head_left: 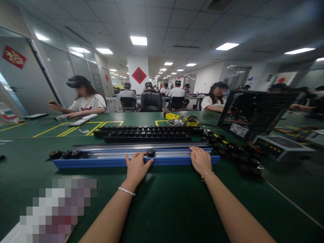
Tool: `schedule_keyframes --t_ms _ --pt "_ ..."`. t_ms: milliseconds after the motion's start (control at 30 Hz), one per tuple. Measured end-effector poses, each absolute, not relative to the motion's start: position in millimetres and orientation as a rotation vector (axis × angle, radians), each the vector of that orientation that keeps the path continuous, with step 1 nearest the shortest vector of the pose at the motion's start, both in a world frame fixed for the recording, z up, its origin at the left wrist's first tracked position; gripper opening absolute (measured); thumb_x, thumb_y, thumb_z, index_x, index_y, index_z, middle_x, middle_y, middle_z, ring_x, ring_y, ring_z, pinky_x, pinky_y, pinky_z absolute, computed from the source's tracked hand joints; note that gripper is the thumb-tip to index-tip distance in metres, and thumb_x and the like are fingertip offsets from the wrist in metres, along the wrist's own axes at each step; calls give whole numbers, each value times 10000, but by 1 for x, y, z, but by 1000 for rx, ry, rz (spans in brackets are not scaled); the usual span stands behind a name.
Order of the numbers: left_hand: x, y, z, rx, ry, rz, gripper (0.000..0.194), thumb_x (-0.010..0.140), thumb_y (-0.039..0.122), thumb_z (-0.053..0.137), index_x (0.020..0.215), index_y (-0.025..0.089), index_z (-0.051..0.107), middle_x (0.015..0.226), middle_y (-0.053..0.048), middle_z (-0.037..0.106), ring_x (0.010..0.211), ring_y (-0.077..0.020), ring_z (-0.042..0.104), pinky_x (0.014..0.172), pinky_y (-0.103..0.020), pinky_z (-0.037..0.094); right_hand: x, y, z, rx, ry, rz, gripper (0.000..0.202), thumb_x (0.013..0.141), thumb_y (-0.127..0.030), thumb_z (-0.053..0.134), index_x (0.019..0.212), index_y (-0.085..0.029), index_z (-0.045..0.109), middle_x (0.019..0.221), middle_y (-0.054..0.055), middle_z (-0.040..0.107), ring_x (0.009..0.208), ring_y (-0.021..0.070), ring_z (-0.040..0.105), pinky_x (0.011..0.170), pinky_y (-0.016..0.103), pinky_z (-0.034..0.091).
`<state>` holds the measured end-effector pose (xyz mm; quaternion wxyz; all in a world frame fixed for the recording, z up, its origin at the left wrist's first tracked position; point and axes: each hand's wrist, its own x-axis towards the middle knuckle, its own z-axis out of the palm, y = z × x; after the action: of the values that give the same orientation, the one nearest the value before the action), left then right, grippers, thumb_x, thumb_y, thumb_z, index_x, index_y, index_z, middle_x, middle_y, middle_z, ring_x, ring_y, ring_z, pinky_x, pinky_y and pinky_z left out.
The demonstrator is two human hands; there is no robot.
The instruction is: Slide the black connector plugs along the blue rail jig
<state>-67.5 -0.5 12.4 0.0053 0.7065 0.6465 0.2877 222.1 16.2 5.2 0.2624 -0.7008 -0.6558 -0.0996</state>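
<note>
A long blue channel rail (pixel 172 160) with a silver inner track lies crosswise before me on the green table. My left hand (pixel 136 166) is closed round it near the middle, fingers over the top and thumb on the near side. Right beside that hand's thumb and index finger, a small black socket-like module (pixel 151 153) sits in the track; whether they press on it I cannot tell. Several similar black modules (pixel 76 154) sit at the rail's left end. Toward the right end, my right hand (pixel 201 159) grips the rail, its fingertips over the far edge.
Behind lie a bare dark rail (pixel 121 147) and black strips (pixel 149 134) full of modules. Loose black modules (pixel 240 155) pile up at right, near a grey power supply box (pixel 283 147) and an open computer case (pixel 253 114). Yellow trays (pixel 172 116) stand farther back. Co-workers sit beyond.
</note>
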Motion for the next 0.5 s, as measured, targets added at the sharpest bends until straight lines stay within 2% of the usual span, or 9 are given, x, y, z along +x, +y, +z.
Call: schedule_keyframes --t_ms 500 --pt "-67 0 10 2299 1986 893 422 806 519 496 1117 244 573 1087 -66 660 1161 -256 477 1071 -618 39 221 16 7 -1915 -1780 -254 418 874 -258 307 1173 -228 597 1238 24 590 1179 186 462 977 371 315"
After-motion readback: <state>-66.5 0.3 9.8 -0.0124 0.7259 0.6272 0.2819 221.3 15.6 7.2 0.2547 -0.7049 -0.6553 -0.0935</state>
